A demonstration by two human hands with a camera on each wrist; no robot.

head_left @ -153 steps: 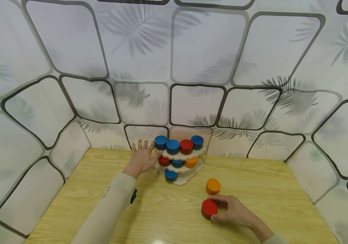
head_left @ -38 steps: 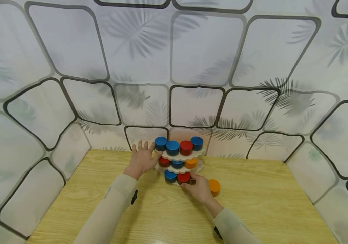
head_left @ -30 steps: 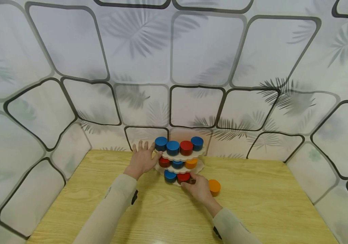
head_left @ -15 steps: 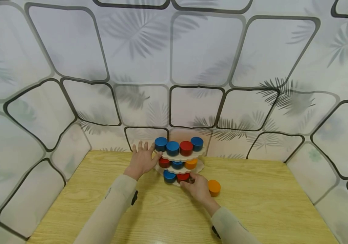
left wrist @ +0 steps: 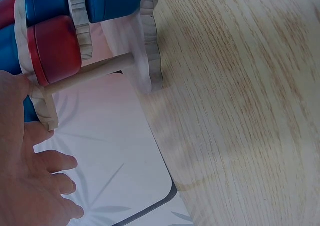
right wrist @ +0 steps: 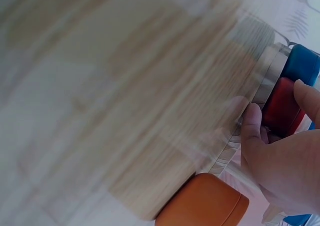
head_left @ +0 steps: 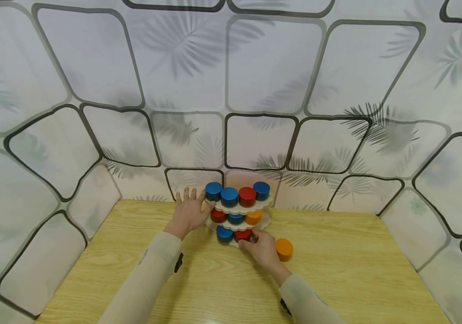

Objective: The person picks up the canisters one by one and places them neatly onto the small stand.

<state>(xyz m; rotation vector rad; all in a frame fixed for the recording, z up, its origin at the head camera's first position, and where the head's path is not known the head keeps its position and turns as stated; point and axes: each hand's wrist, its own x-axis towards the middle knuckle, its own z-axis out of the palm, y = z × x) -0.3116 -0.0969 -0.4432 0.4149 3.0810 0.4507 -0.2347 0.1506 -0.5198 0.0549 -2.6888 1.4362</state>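
A three-tier wooden stand (head_left: 239,209) with scalloped shelves stands by the back wall, loaded with coloured round blocks. My right hand (head_left: 264,250) grips a red round block (head_left: 242,235) on the bottom tier, just right of a blue block (head_left: 224,234). Thumb and fingers lie on the sides of that red block in the right wrist view. At the stand's left, my left hand (head_left: 188,213) has its fingers spread, with the thumb at the edge of the top tier. The left wrist view shows this hand (left wrist: 20,176) holding no block.
An orange block (head_left: 284,249) sits on the wooden table (head_left: 360,261), close to the right hand. The top tier bears blue blocks and a red one (head_left: 247,196); the middle tier bears red, blue and orange (head_left: 253,217). Patterned walls (head_left: 263,139) enclose the table.
My right hand has brought the red block from the front of the table to the bottom tier. Over the last second, it and the blue block beside it slid slightly left. My left hand stayed put.
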